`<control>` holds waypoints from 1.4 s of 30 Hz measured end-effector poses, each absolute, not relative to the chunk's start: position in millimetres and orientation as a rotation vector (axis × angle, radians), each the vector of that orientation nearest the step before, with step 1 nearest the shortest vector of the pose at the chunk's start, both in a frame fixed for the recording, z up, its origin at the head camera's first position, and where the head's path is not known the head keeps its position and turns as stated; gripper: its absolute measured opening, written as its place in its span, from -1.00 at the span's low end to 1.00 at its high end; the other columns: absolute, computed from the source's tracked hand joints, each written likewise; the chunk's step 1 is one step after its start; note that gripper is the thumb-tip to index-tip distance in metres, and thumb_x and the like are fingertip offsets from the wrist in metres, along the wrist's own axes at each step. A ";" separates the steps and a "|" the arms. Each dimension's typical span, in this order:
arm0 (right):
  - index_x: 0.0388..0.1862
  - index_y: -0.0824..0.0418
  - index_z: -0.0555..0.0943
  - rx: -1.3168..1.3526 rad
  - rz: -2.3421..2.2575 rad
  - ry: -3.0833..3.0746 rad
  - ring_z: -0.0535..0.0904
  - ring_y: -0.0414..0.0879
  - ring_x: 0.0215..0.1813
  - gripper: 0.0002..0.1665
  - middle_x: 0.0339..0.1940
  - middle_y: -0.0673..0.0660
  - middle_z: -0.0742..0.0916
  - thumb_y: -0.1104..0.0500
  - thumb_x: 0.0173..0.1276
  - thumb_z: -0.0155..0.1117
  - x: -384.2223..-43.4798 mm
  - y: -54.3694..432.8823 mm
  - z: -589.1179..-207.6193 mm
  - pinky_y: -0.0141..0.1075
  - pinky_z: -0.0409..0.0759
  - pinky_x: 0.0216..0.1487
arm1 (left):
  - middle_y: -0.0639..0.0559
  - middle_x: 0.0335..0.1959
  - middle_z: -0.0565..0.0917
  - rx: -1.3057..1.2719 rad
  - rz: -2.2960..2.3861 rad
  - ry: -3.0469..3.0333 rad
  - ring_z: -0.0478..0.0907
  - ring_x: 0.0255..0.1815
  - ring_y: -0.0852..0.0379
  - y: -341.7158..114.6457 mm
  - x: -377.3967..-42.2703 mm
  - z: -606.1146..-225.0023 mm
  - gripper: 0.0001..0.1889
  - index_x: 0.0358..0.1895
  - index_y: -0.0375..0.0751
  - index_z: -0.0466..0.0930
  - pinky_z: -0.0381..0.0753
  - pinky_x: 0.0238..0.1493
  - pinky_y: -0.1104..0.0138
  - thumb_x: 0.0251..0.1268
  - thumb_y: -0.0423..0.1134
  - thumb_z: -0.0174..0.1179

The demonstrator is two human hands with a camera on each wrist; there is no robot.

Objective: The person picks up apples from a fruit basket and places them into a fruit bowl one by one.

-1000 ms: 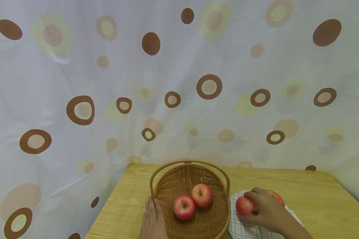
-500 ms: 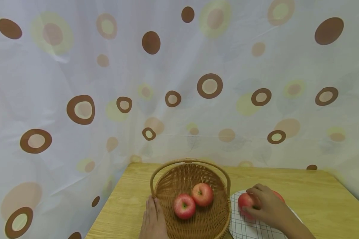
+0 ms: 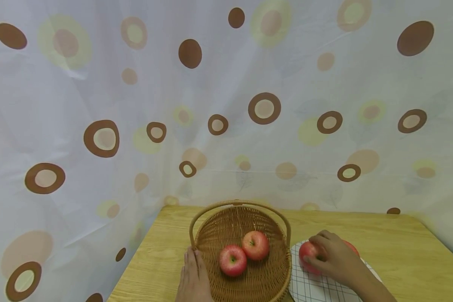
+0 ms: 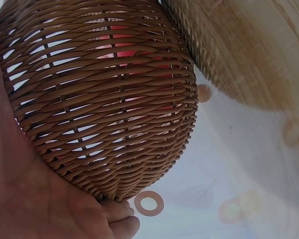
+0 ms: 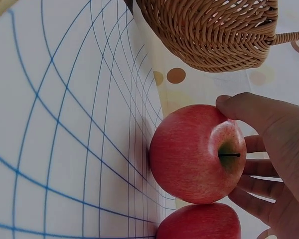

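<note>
A brown wicker basket (image 3: 220, 226) with an arched handle stands on the table, two red apples (image 3: 233, 261) lying side by side inside. Against its left side rests my left hand (image 3: 193, 277), fingers straight; the left wrist view shows its palm along the woven wall (image 4: 104, 94). To the right is a white plate (image 3: 300, 287) with blue grid lines. There my right hand (image 3: 336, 258) holds a red apple (image 5: 194, 154) between thumb and fingers, the apple touching the plate. Another apple (image 5: 199, 223) sits right beside it, mostly hidden by the hand in the head view.
The wooden table (image 3: 411, 251) extends to the right and behind the plate. A white curtain (image 3: 226, 84) with brown and yellow circles hangs behind and to the left of it. Basket and plate stand close together.
My right hand has shifted slightly right and back with the apple over the plate, then barely moved in the last half second. My left hand has stayed on the basket.
</note>
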State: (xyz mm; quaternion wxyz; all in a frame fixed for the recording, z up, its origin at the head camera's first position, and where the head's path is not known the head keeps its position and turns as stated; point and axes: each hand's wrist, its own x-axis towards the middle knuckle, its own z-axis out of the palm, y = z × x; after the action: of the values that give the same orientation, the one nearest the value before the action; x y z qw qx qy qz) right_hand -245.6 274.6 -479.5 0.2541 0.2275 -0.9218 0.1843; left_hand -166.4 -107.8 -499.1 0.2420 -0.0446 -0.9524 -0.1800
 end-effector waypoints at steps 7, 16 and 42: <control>-0.06 0.11 0.77 0.599 0.496 -2.556 0.68 -0.12 -0.08 -0.57 -0.11 -0.11 0.72 -0.09 0.21 0.66 -249.3 272.0 -477.2 -0.20 0.73 -0.14 | -0.60 0.54 0.31 -0.132 -0.472 -2.582 0.39 0.52 -0.50 -107.8 -167.1 -500.9 -0.04 0.47 -0.64 0.34 0.57 0.34 -0.23 0.17 0.02 0.46; -0.05 0.14 0.77 0.591 0.539 -2.596 0.69 -0.15 -0.10 -0.56 -0.12 -0.10 0.72 -0.11 0.27 0.62 -259.4 269.8 -478.1 -0.24 0.71 -0.17 | -0.62 0.54 0.31 -0.128 -0.488 -2.594 0.38 0.53 -0.51 -108.4 -167.2 -499.7 0.03 0.47 -0.64 0.34 0.57 0.36 -0.23 0.14 0.13 0.46; 0.05 0.17 0.75 0.593 0.509 -2.609 0.73 0.08 0.07 -0.51 0.03 0.03 0.78 -0.13 0.34 0.56 -270.1 272.8 -481.8 0.03 0.77 0.01 | -0.60 0.56 0.29 -0.127 -0.512 -2.614 0.36 0.55 -0.49 -110.1 -167.0 -497.5 0.11 0.49 -0.63 0.32 0.54 0.38 -0.23 0.09 0.22 0.46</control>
State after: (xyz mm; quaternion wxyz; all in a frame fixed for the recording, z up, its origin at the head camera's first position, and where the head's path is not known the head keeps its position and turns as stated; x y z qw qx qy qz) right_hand -270.1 272.8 -481.8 0.2077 0.2130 -0.9370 0.1828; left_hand -167.0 -110.1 -497.5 0.2351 -0.0465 -0.9528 -0.1865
